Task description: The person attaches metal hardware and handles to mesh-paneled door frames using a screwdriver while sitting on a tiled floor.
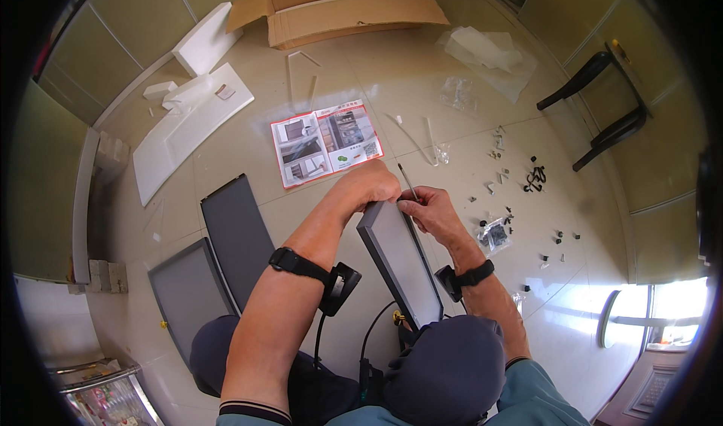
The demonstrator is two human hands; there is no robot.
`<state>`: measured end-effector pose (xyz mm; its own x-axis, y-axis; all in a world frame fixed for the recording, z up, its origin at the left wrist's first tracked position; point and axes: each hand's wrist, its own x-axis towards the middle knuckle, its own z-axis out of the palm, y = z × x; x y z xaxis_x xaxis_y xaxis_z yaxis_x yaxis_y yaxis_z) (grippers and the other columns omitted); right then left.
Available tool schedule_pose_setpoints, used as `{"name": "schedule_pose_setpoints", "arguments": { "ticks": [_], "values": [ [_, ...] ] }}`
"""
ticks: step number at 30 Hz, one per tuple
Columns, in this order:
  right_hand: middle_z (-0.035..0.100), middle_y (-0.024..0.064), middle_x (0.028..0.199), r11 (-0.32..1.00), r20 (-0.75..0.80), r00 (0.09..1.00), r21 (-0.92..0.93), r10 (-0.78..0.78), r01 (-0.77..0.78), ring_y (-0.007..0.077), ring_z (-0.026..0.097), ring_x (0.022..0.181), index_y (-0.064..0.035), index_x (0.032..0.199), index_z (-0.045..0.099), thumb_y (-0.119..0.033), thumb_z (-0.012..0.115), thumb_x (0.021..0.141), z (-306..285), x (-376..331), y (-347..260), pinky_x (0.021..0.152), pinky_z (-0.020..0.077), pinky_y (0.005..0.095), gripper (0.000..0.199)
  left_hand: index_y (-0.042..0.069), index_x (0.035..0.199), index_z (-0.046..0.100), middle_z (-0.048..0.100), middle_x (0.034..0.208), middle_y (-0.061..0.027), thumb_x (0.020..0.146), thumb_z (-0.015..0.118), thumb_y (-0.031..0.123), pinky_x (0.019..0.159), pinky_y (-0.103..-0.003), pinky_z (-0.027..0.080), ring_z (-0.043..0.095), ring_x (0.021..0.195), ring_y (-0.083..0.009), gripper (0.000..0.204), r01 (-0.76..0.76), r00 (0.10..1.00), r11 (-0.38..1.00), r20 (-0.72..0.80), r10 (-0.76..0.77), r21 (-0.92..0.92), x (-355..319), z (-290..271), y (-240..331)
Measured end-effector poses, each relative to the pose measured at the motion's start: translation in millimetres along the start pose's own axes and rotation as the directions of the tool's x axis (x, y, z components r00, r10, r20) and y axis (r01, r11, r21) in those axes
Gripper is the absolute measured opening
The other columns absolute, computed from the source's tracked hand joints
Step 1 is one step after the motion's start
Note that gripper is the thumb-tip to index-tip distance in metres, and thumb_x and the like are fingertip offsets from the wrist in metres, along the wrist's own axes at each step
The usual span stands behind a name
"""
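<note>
A grey framed panel (407, 257) with a darker rim stands tilted between my knees, its far end raised toward my hands. My left hand (375, 183) is closed in a fist at the far end of the panel; what its fingers hold is hidden. Just right of it, my right hand (431, 209) pinches a thin dark rod (407, 181), which points up and away from me beside the panel's corner. A yellow knob (398, 317) shows near the panel's lower end.
Left of me lie a dark grey board (237, 234) and a framed panel (192, 294). Ahead are an open booklet (327, 144), white foam (192, 129) and a cardboard box (354, 27). Loose screws and black fittings (535, 179) and a small parts bag (494, 234) lie right, near a stool (602, 110).
</note>
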<state>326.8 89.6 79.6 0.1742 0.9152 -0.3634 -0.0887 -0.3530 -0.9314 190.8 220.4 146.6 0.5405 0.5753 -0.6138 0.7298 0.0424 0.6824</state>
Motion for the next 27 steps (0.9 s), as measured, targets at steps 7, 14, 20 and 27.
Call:
{"name": "schedule_pose_setpoints", "arguments": {
  "ticks": [7,14,20,27],
  "values": [
    [0.060,-0.0008,0.070,0.991,0.010,0.999,-0.129,0.043,-0.041,0.0049,0.048,0.059,0.0033,0.097,0.071,-0.014,0.075,0.084,10,2,11,0.051,0.0388,0.0222,0.022,-0.008,0.101,0.065,0.061,0.076,-0.0140,0.061,0.068,-0.001,0.046,-0.038,0.042,0.058,0.062,-0.0222,0.040,0.088,0.980,0.996,0.181,-0.086,-0.002,3,-5,-26],
    [0.065,0.0000,0.072,0.967,0.157,0.987,-0.241,-0.040,0.077,0.0073,0.055,0.067,0.0029,0.092,0.073,-0.015,0.077,0.083,25,15,40,0.061,0.0461,0.0247,0.021,-0.002,0.102,0.067,0.066,0.084,-0.0099,0.062,0.073,-0.010,0.060,-0.032,0.050,0.062,0.072,-0.0185,0.042,0.082,0.947,0.994,0.316,-0.052,-0.079,3,-10,-58],
    [0.067,0.0030,0.074,0.991,0.142,0.990,-0.130,-0.007,0.025,0.0066,0.058,0.068,0.0035,0.094,0.073,-0.014,0.078,0.082,31,8,38,0.063,0.0486,0.0236,0.021,-0.003,0.095,0.069,0.067,0.083,-0.0075,0.061,0.079,-0.005,0.062,-0.029,0.049,0.061,0.071,-0.0160,0.035,-0.016,0.978,0.996,0.208,0.034,-0.089,7,-3,-78],
    [0.068,0.0036,0.072,0.985,0.173,0.984,-0.160,-0.030,0.059,0.0075,0.057,0.066,0.0031,0.091,0.074,-0.015,0.079,0.081,33,7,52,0.061,0.0485,0.0236,0.022,-0.003,0.085,0.071,0.067,0.078,-0.0059,0.062,0.080,-0.002,0.061,-0.027,0.049,0.060,0.068,-0.0127,0.025,-0.155,0.977,0.988,0.149,0.151,0.011,19,4,-102]
  ]
}}
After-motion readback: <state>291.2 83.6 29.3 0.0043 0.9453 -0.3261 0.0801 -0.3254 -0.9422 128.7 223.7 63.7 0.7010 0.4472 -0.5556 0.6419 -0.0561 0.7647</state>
